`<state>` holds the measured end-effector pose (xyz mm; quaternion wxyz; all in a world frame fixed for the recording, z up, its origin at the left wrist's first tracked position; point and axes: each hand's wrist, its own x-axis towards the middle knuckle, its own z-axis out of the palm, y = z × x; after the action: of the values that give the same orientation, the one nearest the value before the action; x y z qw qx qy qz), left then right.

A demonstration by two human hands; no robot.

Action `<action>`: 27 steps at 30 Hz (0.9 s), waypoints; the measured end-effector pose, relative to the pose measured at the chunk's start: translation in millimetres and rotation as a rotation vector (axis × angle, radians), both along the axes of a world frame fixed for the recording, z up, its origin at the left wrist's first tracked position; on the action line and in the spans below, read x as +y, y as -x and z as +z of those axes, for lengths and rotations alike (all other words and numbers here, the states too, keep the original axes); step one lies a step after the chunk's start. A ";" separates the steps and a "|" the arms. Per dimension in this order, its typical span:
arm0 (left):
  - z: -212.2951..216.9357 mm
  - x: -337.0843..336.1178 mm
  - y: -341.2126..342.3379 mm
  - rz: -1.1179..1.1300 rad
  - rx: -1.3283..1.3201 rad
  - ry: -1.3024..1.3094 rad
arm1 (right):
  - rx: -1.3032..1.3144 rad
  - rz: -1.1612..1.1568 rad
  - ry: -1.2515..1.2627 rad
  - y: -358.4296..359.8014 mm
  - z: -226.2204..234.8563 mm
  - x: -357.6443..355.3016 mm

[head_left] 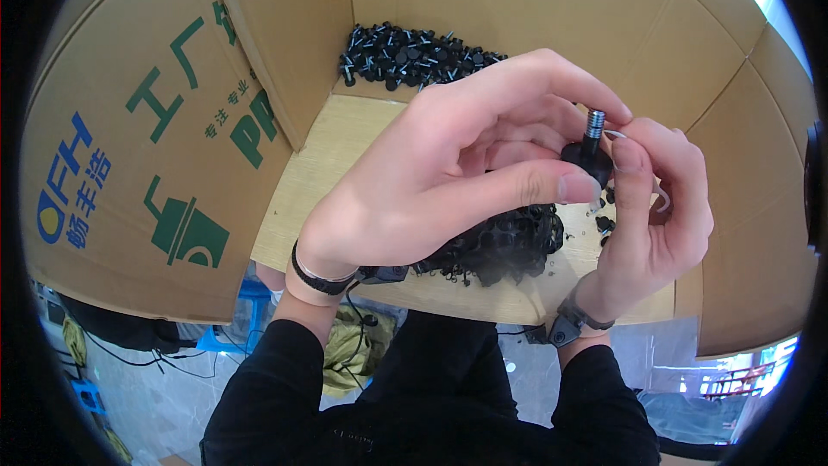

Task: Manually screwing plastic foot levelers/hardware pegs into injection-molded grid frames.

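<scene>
My left hand [448, 155] is closed on a black screw-in foot [589, 160], its round base between thumb and fingers. Its threaded metal stud [595, 123] points upward. Close against it on the right, my right hand [660, 185] is closed too, thumb and forefinger pinched together beside the stud. A thin white curved strip [663, 199] shows at the right hand's fingers, one end coming out near the stud; most of it is hidden. Below the hands lies a heap of small black rings and loose black parts [509, 246], partly covered by my left hand.
Cardboard walls [517, 0] surround the light wooden tabletop [319, 164] at the back and sides. A pile of black feet with metal studs [405, 56] lies against the back wall. Several small black pieces [605, 224] are scattered near my right hand. Wristbands with small devices sit on both wrists.
</scene>
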<state>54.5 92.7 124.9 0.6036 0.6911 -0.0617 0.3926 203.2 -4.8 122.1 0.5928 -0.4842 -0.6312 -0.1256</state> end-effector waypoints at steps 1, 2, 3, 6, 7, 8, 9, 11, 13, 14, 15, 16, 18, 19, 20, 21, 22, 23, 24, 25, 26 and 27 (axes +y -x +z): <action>1.0 -0.8 0.7 0.015 0.016 -0.021 | -0.032 -0.016 -0.030 -0.4 -0.4 0.3; 1.4 -1.6 1.5 0.014 0.016 -0.020 | -0.032 -0.017 -0.029 0.2 -1.6 0.1; 2.0 -2.4 1.9 0.028 0.019 -0.027 | 0.012 0.008 -0.023 1.3 -2.8 -0.3; -0.4 -2.9 1.9 0.042 0.004 -0.014 | 0.069 0.051 -0.008 3.0 -6.2 0.5; -1.5 -3.0 1.5 0.040 -0.015 0.004 | 0.081 0.069 0.001 3.5 -7.4 1.1; -1.0 -4.0 1.4 0.041 -0.015 0.004 | 0.081 0.069 0.001 4.9 -8.7 1.9; 0.0 -5.5 1.5 0.031 -0.019 0.072 | 0.104 0.061 -0.018 7.3 -10.4 2.8; 1.3 -7.0 2.5 0.023 -0.023 0.140 | 0.128 0.055 -0.036 10.6 -10.6 3.2; 2.3 -8.1 4.1 0.052 -0.019 0.108 | 0.108 0.037 -0.032 12.8 -8.3 2.3; 3.0 -8.5 3.6 0.048 -0.020 0.108 | 0.107 0.034 -0.032 12.0 -8.1 1.7; 3.7 -8.9 3.3 0.051 -0.021 0.100 | 0.102 0.035 -0.038 11.0 -7.9 1.1; 4.2 -9.2 2.8 0.053 -0.022 0.092 | 0.098 0.036 -0.043 10.3 -7.7 0.5; 2.5 -8.4 2.7 0.047 -0.037 0.100 | 0.107 0.040 -0.035 11.3 -8.6 0.8; 1.7 -8.0 2.4 0.040 -0.053 0.108 | 0.117 0.042 -0.028 11.7 -9.1 0.9; 1.6 -8.4 2.4 0.042 -0.053 0.107 | 0.116 0.044 -0.029 12.1 -9.1 0.8; 1.2 -8.7 2.2 0.025 -0.053 0.135 | 0.122 0.039 -0.036 12.4 -9.4 0.7; 1.3 -9.1 2.2 0.008 -0.052 0.164 | 0.129 0.034 -0.043 12.7 -9.3 0.4; 0.8 -8.8 2.5 0.009 -0.053 0.163 | 0.127 0.036 -0.043 13.1 -9.8 0.3; 0.3 -8.6 3.0 0.011 -0.049 0.167 | 0.132 0.029 -0.030 13.6 -10.3 -0.1; -0.2 -8.3 3.5 0.014 -0.045 0.171 | 0.137 0.023 -0.017 14.1 -10.7 0.0; -0.4 -8.2 2.9 0.013 -0.046 0.170 | 0.136 0.022 -0.017 14.4 -10.6 0.4; -0.8 -8.0 2.3 0.010 -0.052 0.159 | 0.134 0.020 -0.030 15.2 -10.8 1.0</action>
<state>52.2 84.7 124.2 0.6528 0.6308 -0.0424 0.4172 187.9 -3.8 111.3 0.6422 -0.4761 -0.5930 -0.0964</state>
